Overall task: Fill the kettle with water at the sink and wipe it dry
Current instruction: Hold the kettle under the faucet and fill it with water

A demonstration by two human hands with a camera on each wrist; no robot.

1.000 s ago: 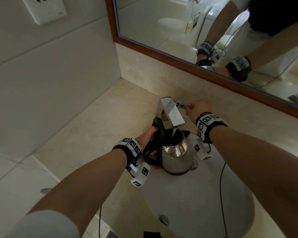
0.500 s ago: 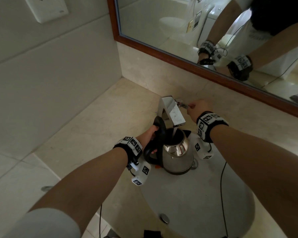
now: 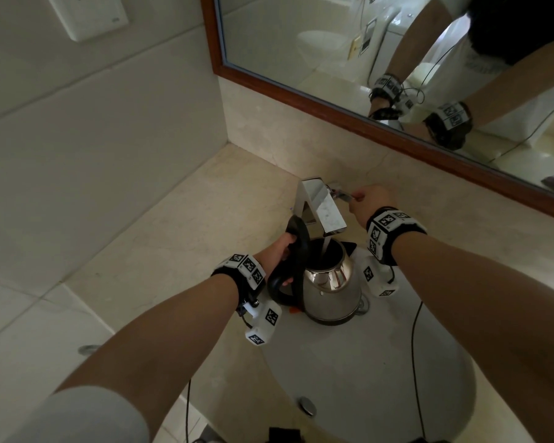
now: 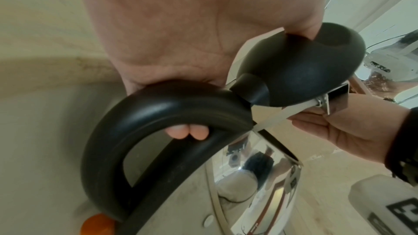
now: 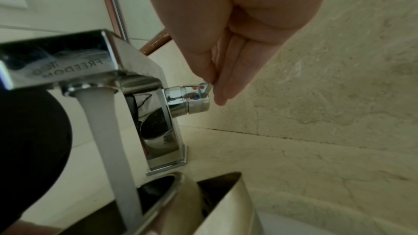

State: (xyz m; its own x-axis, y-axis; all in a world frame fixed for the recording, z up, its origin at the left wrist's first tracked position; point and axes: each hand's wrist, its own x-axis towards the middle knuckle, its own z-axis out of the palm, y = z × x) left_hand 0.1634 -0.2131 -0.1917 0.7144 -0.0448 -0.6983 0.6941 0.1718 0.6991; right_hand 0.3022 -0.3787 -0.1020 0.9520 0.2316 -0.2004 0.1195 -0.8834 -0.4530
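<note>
Scene: a steel kettle (image 3: pixel 330 289) is held upright in the sink (image 3: pixel 397 394), its open mouth right under the tap (image 3: pixel 322 209); the lid (image 4: pixel 303 71) is tipped back beside the handle.
Water: a steady stream (image 5: pixel 108 142) is seen falling from the spout into the kettle's mouth; the level inside cannot be told.
Left hand (image 3: pixel 277 252): the grip is wrapped round the black handle (image 4: pixel 158 110), fingertips curled under it and the thumb laid against the raised lid.
Right hand (image 5: pixel 228 45): the grip is pressed together on the thin tap lever (image 5: pixel 207 87), which is pinched between thumb and fingers.
Step in hand: filling is judged to be under way; the wiping is not yet begun, and no cloth is seen in any view.
Next move: the lever is likely to need closing once enough water is in, with the kettle kept level as it is lifted clear of the spout.
Surroundings: a pale stone worktop (image 3: pixel 160 238) and a wood-framed mirror (image 3: pixel 381 52) are seen behind.
</note>
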